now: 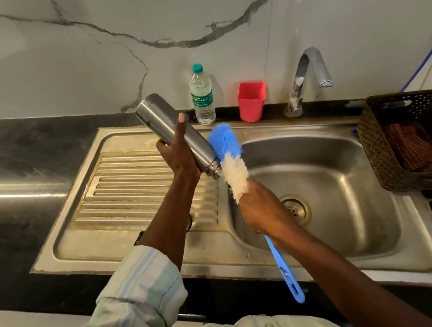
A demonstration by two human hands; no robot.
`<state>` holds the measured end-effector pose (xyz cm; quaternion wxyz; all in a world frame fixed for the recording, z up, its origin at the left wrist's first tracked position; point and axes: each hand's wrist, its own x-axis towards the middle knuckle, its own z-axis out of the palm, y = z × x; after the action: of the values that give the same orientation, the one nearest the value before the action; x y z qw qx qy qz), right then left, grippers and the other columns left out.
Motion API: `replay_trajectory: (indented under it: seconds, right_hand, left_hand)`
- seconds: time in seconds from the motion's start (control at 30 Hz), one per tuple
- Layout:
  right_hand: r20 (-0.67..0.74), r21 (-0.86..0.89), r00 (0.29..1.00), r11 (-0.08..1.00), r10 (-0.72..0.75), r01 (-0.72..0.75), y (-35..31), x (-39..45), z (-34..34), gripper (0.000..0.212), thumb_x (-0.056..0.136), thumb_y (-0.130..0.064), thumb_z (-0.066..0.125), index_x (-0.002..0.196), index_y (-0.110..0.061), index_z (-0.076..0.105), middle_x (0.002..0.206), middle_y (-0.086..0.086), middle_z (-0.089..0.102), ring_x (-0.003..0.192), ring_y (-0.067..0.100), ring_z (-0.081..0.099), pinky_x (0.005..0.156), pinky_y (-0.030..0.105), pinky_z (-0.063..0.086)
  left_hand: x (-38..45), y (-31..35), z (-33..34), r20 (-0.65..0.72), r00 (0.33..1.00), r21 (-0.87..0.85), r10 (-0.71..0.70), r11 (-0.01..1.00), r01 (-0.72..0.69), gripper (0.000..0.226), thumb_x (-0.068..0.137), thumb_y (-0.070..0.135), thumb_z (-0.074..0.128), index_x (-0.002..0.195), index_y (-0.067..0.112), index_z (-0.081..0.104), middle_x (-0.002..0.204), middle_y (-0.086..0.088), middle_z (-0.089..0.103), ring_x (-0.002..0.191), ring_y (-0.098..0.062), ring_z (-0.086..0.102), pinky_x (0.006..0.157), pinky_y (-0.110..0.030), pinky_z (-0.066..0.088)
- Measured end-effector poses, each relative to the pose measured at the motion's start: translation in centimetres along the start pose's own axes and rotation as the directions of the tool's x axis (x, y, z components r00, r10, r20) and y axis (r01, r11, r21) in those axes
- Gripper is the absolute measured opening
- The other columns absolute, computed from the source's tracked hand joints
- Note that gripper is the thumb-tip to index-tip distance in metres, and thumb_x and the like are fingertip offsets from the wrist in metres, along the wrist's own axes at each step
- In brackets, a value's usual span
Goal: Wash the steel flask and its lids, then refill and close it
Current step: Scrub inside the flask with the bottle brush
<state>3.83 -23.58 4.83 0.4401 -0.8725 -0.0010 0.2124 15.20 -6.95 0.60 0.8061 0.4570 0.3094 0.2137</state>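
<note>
My left hand (179, 155) grips the steel flask (156, 116) around its middle, tilted with its open threaded mouth pointing down and right over the sink's edge. The bottle brush (228, 150), blue and white bristles on a blue handle, is held in my right hand (264, 209) just below the bristles. The bristle head lies against the flask's outside near the mouth. No lids are visible.
The steel sink (360, 225) has a ribbed drainboard (129, 194) on the left and a drain in the basin. At the back stand a plastic water bottle (201, 95), a red cup (252, 101) and the tap (305, 75). A brown basket (376, 143) with cloths sits right.
</note>
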Motion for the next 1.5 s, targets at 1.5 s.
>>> replay_trajectory:
  seconds: [1.5]
  right_hand:
    - [-0.166, -0.105, 0.986, 0.994, -0.006, -0.011, -1.8, 1.2, -1.8, 0.03, 0.096, -0.013, 0.039, 0.119, -0.003, 0.057, 0.117, 0.018, 0.062, 0.103, 0.034, 0.057, 0.073, 0.028, 0.033]
  left_hand:
    - [-0.2, -0.2, 0.7, 0.238, 0.963, -0.041, -0.126, 0.989, 0.14, 0.074, 0.075, 0.04, 0.085, 0.133, 0.008, 0.051, 0.108, -0.019, 0.068, 0.084, -0.029, 0.072, 0.075, -0.042, 0.06]
